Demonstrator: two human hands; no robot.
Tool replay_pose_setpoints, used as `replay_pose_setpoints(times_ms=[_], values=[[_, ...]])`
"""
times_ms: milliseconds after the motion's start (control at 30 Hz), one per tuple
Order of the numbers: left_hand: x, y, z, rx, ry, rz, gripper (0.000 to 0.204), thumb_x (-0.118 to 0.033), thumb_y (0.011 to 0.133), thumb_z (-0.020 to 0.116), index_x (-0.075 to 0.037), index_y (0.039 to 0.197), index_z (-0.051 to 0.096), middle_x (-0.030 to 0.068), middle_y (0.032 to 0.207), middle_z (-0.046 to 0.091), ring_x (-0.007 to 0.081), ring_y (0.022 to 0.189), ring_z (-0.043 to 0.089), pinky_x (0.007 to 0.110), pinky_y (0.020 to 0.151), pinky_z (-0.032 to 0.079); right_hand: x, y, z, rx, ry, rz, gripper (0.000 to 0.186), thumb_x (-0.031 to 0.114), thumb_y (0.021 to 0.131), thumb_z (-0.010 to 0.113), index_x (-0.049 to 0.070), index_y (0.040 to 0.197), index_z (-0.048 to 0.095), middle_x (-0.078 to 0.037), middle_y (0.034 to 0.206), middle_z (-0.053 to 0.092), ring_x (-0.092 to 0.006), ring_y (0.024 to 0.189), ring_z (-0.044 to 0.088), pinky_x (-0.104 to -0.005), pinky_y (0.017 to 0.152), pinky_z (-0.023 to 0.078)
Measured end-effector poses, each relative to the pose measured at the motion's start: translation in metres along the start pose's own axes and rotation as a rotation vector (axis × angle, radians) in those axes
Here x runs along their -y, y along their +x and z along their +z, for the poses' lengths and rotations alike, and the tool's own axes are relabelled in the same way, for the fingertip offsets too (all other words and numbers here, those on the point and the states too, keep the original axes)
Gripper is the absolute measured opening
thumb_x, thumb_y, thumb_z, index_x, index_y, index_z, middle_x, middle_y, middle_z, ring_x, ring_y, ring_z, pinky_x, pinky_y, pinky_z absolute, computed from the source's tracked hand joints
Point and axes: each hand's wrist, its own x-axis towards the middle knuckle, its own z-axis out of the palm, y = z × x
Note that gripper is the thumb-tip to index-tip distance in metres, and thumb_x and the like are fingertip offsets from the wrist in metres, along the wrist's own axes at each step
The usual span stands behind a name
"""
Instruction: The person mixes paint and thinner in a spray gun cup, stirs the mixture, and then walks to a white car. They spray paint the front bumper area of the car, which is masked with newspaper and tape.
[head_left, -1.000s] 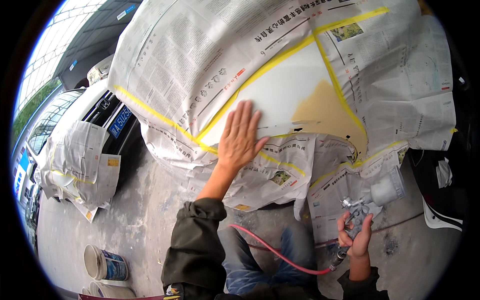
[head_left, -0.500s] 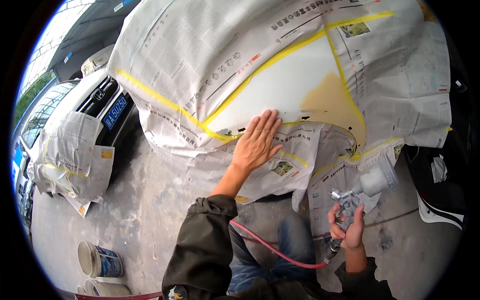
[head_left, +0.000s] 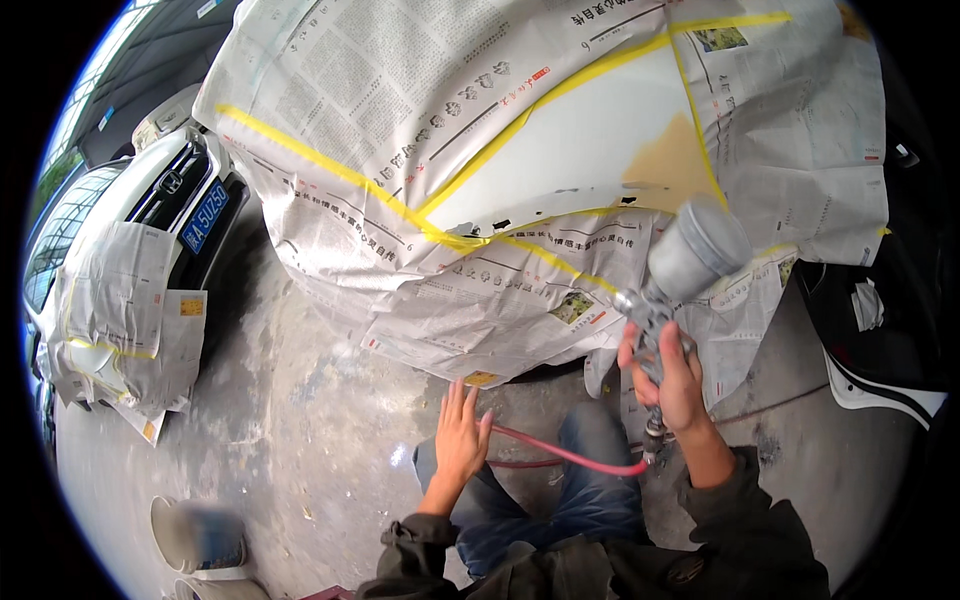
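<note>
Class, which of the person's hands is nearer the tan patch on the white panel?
Right. The right hand, holding the spray gun, appears below the tan patch; the left hand appears lower and farther left.

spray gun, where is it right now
In the head view, the spray gun is right of centre, held in the right hand in front of the newspaper, with the red hose at its lower end.

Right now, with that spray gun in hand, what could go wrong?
The red hose crosses in front of the person's legs, so it might snag and tug the spray gun in the right hand.
The gun's cup is tilted; it might drip if its lid is loose, which I cannot tell.
The newspaper sheets hang below the white panel, and a draught could perhaps lift their edges.
</note>
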Motion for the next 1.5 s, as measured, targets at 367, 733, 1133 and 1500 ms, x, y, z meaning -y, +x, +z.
replay_pose_setpoints(times_ms=[367,733,1133,1500], values=[[0.074,-0.094,0.044,0.123,0.224,-0.165,0.035,-0.036,0.088,0.057,-0.010,0.110,0.067,0.0096,0.136,0.051,0.0297,0.137,0.034,0.054,0.115,0.017,0.011,0.053,0.080,0.096,-0.152,0.025,0.050,0.052,0.098,0.045,0.003,0.095,0.055,0.001,0.069,0.051,-0.0033,0.046,0.039,-0.0208,0.042,0.031],[0.072,-0.089,0.042,0.102,0.154,-0.198,0.030,-0.031,0.087,0.059,-0.010,0.107,0.067,0.0095,0.135,0.053,0.0292,0.136,0.035,0.051,0.115,0.018,0.015,0.060,0.100,0.230,-0.128,0.078,0.059,0.062,0.093,0.045,0.003,0.094,0.054,0.001,0.067,0.048,-0.0027,0.047,0.037,-0.0208,0.041,0.028],[0.076,-0.088,0.047,0.080,0.121,-0.201,0.028,-0.030,0.087,0.060,-0.010,0.105,0.068,0.0090,0.133,0.055,0.0296,0.134,0.037,0.051,0.115,0.019,0.037,0.024,0.033,-0.127,-0.183,-0.076,0.054,0.056,0.097,0.044,0.003,0.101,0.057,0.000,0.073,0.053,-0.0016,0.046,0.036,-0.0184,0.040,0.027],[0.081,-0.087,0.051,0.107,0.133,-0.185,0.029,-0.030,0.086,0.060,-0.008,0.103,0.069,0.0096,0.132,0.055,0.0300,0.134,0.038,0.051,0.114,0.019,0.053,0.033,0.016,0.046,-0.059,0.065,0.061,0.064,0.093,0.041,0.005,0.098,0.052,0.001,0.067,0.048,-0.0028,0.043,0.033,-0.0196,0.040,0.028]])
